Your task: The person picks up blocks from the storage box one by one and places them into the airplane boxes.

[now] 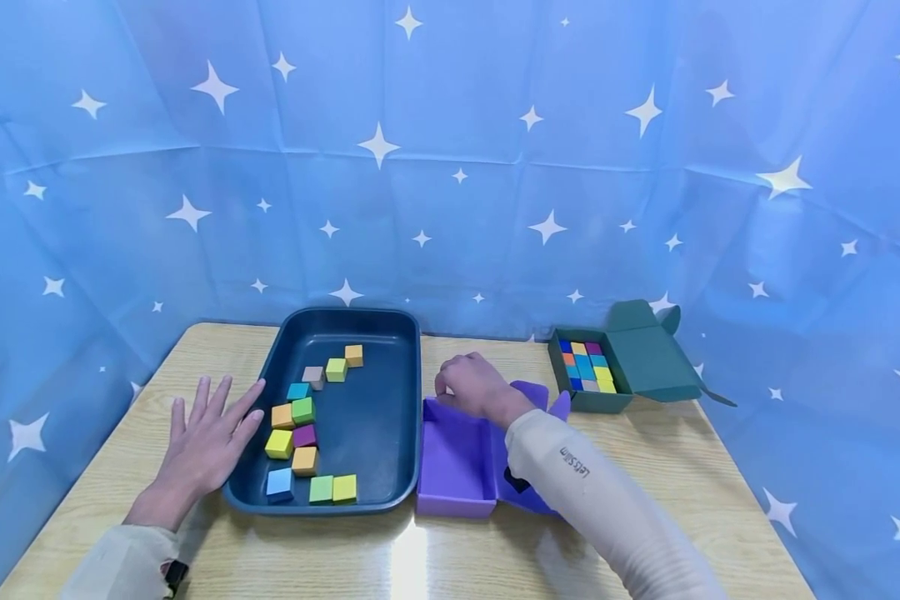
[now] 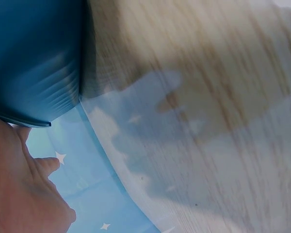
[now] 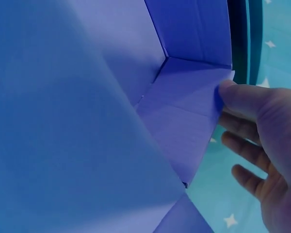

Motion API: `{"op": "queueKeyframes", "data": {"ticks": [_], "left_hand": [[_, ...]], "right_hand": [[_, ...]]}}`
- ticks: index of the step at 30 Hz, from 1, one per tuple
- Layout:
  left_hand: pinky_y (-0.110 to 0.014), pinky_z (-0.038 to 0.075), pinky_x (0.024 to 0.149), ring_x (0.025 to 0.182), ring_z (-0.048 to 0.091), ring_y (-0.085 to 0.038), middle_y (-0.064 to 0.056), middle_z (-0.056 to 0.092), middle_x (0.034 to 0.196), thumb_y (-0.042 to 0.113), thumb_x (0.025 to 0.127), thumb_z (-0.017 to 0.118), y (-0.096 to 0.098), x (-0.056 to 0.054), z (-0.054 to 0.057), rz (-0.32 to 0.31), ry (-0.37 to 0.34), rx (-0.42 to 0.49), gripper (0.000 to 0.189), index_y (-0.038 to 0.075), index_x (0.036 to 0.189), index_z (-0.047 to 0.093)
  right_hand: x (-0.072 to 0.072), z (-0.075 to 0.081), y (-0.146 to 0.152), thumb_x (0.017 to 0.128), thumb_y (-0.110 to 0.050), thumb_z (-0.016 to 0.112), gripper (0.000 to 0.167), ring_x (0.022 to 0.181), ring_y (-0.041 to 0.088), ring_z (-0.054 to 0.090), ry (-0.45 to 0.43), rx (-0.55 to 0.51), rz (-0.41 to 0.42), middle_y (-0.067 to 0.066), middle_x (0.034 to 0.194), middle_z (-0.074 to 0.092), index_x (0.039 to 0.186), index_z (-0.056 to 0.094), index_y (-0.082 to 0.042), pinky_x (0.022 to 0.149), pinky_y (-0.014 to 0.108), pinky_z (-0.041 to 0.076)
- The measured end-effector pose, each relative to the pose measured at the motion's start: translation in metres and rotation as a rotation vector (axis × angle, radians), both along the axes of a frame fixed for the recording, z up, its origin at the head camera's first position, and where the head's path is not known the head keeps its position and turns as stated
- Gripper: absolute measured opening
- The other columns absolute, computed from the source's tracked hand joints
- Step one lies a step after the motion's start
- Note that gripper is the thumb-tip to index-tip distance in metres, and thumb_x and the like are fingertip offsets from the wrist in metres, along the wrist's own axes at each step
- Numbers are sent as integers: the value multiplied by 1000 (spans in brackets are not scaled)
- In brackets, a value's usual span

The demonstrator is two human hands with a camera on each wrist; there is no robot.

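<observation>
My right hand (image 1: 476, 387) is at the far wall of an open purple cardboard box (image 1: 457, 507). In the right wrist view, the thumb lies inside that box wall (image 3: 184, 107) and the fingers (image 3: 245, 148) behind it, pinching its edge. Nothing lies on the purple box's visible floor. My left hand (image 1: 202, 442) spreads straight fingers by the left rim of a dark blue tray (image 1: 378, 506), fingertips right at the rim. Several coloured cubes, among them a blue cube (image 1: 280, 484) and a purple cube (image 1: 304, 436), sit mostly along the tray's left side.
At the back right stands a dark green box (image 1: 600, 403), its lid (image 1: 656, 358) folded open to the right, with several coloured cubes packed inside. The purple box's lid spreads rightward beneath my right forearm. A blue star-patterned cloth (image 1: 450, 208) hangs behind the wooden table (image 1: 307, 558).
</observation>
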State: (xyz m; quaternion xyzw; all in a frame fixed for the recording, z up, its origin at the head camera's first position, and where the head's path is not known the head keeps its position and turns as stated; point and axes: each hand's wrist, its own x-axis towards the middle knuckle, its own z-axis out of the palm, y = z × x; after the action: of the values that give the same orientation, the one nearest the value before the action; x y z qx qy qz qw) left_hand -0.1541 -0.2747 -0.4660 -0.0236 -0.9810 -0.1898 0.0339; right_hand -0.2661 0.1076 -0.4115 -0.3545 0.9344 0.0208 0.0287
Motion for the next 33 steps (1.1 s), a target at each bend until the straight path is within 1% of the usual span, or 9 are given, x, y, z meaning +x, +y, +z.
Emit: {"op": "queueKeyframes", "data": {"ticks": [8,13,15,17,20,23,27,31,33], "left_hand": [[-69,-23,109,147,-19,-47,-30,9,160,50,104,27,0,0,-1,-4,9,1,59,28,157,16],[-69,-23,109,147,-18,-47,-30,8,160,51,104,27,0,-1,-2,-3,9,3,59,29,157,16],[-69,-23,109,147,-17,-48,-29,8,160,51,103,27,0,-2,-2,-3,6,4,59,29,157,16],[-70,-22,109,147,-16,-48,-29,8,160,52,103,27,1,-2,-2,-3,3,3,59,29,157,16],[-70,-22,109,147,-16,-48,-29,8,161,52,103,26,0,-2,-1,-4,-3,2,59,29,157,16],[-70,-22,109,147,-18,-48,-29,8,160,52,103,26,0,-1,0,-4,-9,4,60,28,157,16],[-70,-22,109,147,-20,-47,-30,8,160,53,103,26,0,-1,2,-1,-16,2,60,28,157,16],[-70,-22,109,146,-22,-46,-30,7,160,53,103,25,-1,-2,2,-2,-26,-4,60,28,157,15],[-70,-22,109,146,-23,-46,-30,6,160,53,103,25,-1,-2,2,-4,-32,-4,60,28,157,15]], "right_hand": [[-1,0,-2,91,-31,68,11,103,14,65,-14,-18,-7,-9,103,73,96,76,-26,103,45,44],[-5,7,-3,92,-30,67,11,96,14,66,16,-121,-30,-8,99,73,96,75,-24,97,44,48],[-6,12,-8,92,-29,67,12,94,14,66,31,-166,-31,-7,99,73,97,75,-22,94,43,49],[-8,16,-16,93,-29,66,14,94,15,66,36,-183,-33,-6,100,73,101,74,-21,94,42,49],[-9,21,-34,94,-34,65,22,101,16,64,22,-159,-53,-5,107,72,109,72,-21,99,43,46],[-11,22,-55,94,-39,63,30,109,16,61,1,-102,-79,-5,115,70,118,69,-21,105,43,43],[-15,20,-83,94,-42,62,37,119,17,57,-18,-52,-95,-6,125,66,125,66,-23,109,42,41],[-21,15,-105,93,-45,62,41,118,17,56,-11,-36,-121,-5,127,65,128,63,-24,107,40,41],[-24,11,-113,92,-45,63,42,115,16,57,-6,-44,-141,-5,125,65,129,63,-25,105,39,42]]}}
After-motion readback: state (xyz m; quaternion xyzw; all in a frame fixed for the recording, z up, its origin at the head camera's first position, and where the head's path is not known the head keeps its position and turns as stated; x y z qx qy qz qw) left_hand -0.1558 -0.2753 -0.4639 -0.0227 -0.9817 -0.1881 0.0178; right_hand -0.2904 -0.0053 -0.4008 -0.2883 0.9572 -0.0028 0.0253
